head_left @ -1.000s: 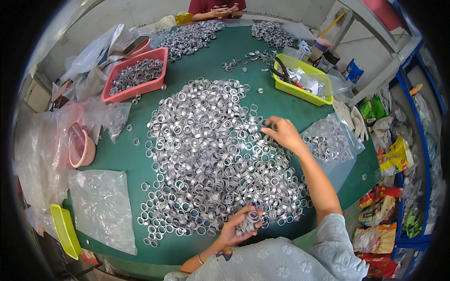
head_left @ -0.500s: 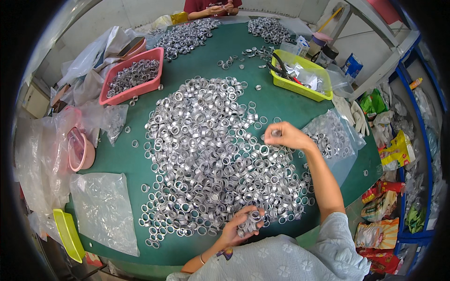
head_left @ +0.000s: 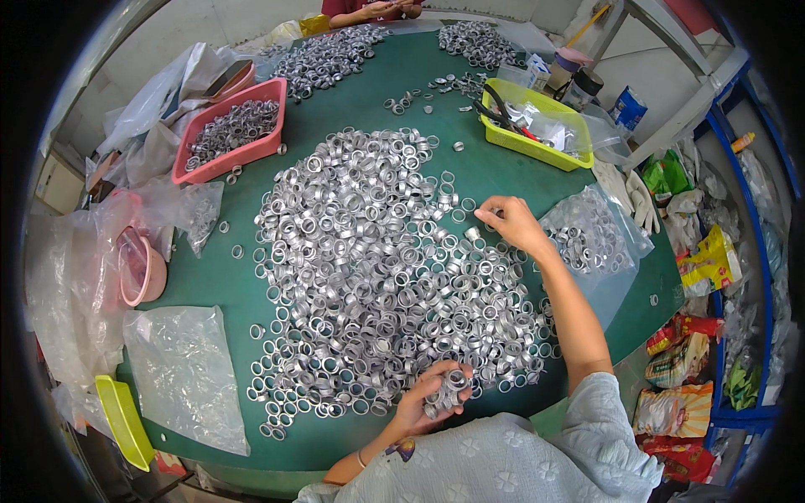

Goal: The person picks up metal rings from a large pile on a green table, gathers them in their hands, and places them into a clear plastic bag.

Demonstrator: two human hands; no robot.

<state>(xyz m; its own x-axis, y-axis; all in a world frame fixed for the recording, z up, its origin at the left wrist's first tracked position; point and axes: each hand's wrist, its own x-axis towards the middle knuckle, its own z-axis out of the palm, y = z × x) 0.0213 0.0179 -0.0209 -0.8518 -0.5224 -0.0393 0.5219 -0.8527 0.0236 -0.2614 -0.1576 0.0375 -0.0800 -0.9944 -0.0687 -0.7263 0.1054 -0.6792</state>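
A broad heap of small silvery metal rings [head_left: 360, 243] covers the middle of the green table [head_left: 205, 277]. Close to my body, my left hand [head_left: 419, 406] is closed round a cluster of metal rings [head_left: 448, 394], palm turned up at the heap's near edge. Over the heap's right side, my right hand [head_left: 513, 223] has its fingers curled together, with a bit of grey metal, partly hidden, showing between them. Just below those fingertips a single tilted ring [head_left: 474, 234] stands at the heap's edge.
A pink basket [head_left: 178, 174] of rings stands back left, a yellow-green basket [head_left: 537, 154] with tools back right. Right of the heap lies a plastic bag [head_left: 599, 239] with rings; an empty-looking clear bag [head_left: 180, 369] lies left. Another person's hands [head_left: 381, 10] are at the far edge.
My right hand has moved a little up and away from me, and its fingers point more to the left. My left hand keeps its rings, almost in place. The whole view has shifted slightly.
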